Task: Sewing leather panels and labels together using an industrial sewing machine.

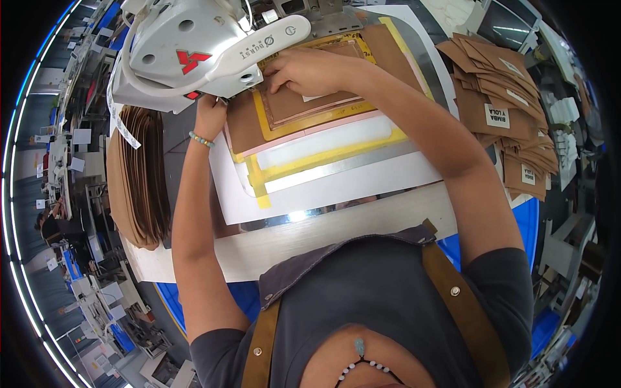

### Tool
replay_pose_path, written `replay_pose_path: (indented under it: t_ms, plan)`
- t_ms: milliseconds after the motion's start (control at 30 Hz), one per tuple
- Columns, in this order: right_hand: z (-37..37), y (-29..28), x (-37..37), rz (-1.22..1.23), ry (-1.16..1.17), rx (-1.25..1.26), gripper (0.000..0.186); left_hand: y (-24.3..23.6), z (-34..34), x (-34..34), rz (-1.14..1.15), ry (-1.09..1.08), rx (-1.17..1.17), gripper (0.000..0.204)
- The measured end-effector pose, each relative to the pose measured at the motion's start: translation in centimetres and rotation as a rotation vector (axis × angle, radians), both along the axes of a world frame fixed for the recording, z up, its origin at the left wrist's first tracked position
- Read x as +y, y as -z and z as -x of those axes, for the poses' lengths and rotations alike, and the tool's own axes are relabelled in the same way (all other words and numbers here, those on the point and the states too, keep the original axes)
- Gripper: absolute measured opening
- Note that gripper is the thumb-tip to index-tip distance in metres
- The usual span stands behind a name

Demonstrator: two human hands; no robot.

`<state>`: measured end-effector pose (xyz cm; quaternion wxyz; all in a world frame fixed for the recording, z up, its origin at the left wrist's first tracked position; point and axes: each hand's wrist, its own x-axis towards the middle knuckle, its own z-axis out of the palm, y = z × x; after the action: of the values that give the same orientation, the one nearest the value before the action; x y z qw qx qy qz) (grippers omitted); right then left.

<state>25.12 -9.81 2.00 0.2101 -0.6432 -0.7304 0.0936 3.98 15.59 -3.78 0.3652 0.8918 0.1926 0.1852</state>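
Your right hand (304, 70), fingers bent, lies over the sideways-long brown panel (281, 107); your left hand (210, 115) is leftward, neither grip clear.

Observed at left: long white light strips (19, 123), bowed by the wide lens and bright against a dark blue-grey wall surface (29, 184); curtain or panel, cannot tell. Also at left, from far to near: crowded workstations (113, 294) with pale tops, small white sheets and blue patches, too small to resolve further. Near centre: pale work table (259, 258), faintly grained, with bright blue material (168, 301) below the near edge. At far right: grey-framed panel (508, 26), dark and glossy, reflecting a light streak. At right: grey-white furniture (566, 242) over dark floor (550, 210).
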Motion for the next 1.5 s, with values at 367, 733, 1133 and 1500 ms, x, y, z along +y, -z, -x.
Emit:
replay_pose_path:
  t_ms: [367, 733, 1133, 1500]
  plan:
    - [1.0, -0.6, -1.9, -0.02, -0.114, 0.074, 0.029, -6.3, 7.6, -6.9, -0.124, 0.189, -0.049, 0.026]
    - [-2.4, -4.9, -9.4, 0.0, 0.057, -0.067, 0.029, -8.0, 3.3, -14.6, -0.399, 0.443, 0.009, 0.037]
    - [-0.9, -1.0, -14.5, 0.045, 0.277, -0.526, 0.045, -4.8, 1.2, -15.7, -0.785, 0.354, 0.133, 0.044]
    - [1.4, -2.0, -13.5, 0.135, 0.324, -0.717, 0.063, -5.3, 1.1, -15.8, -0.839, 0.364, 0.186, 0.05]
